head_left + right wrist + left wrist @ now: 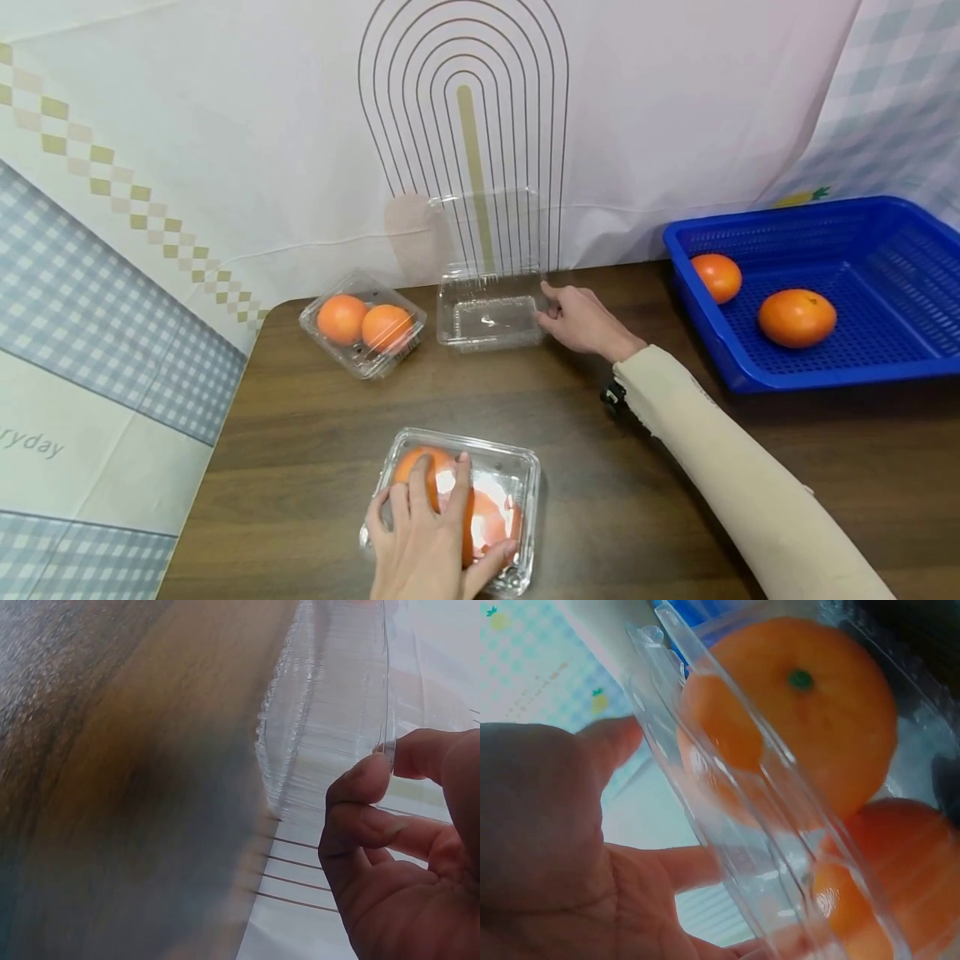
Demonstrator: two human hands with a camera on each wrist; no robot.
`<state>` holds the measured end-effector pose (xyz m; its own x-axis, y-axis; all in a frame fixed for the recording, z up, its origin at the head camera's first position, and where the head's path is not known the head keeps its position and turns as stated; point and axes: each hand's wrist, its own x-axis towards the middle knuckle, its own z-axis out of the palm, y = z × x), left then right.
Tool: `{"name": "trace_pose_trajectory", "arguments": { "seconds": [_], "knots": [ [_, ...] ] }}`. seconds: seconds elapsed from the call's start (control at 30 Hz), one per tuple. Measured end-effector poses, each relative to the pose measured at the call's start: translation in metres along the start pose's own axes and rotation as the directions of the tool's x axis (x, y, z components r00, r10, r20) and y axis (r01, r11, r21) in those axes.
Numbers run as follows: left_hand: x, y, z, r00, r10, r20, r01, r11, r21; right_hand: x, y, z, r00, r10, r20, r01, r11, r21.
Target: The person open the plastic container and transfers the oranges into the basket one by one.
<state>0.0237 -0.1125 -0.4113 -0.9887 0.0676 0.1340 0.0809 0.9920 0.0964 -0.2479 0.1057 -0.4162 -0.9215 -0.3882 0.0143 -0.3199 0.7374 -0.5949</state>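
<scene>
At the front of the table, my left hand (423,533) rests with spread fingers on a clear plastic clamshell box (517,467). Oranges (802,727) show through its plastic, partly covered by the hand. Farther back stands an empty clear clamshell (491,321), its lid (495,229) raised against the wall cloth. My right hand (585,321) pinches the right edge of that empty box. The right wrist view has the thumb and index finger (364,780) meeting on the thin plastic rim.
Left of the empty box sits another clear clamshell (360,362) with two oranges (342,319) inside. A blue plastic basket (720,354) stands at the right, holding two more oranges (797,318). Patterned cloth (285,125) hangs behind the wooden table (300,467).
</scene>
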Motion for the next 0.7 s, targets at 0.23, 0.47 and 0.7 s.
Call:
{"name": "trace_pose_trajectory", "arguments": {
  "seconds": [0.23,0.47,0.7],
  "knots": [
    [0.003,0.014,-0.001,0.998,0.060,0.033,-0.060,0.998,0.015,0.006,0.000,0.003,1.000,-0.021,0.014,0.021,1.000,0.009],
    [0.008,0.023,-0.001,0.994,0.084,0.073,-0.084,0.996,-0.004,0.010,0.002,0.004,0.999,-0.028,0.034,0.027,0.999,0.025],
    [0.016,0.010,-0.010,0.986,0.145,0.086,-0.133,0.983,-0.123,0.010,0.002,0.005,0.999,-0.025,0.038,0.024,0.998,0.050]
  ]
}}
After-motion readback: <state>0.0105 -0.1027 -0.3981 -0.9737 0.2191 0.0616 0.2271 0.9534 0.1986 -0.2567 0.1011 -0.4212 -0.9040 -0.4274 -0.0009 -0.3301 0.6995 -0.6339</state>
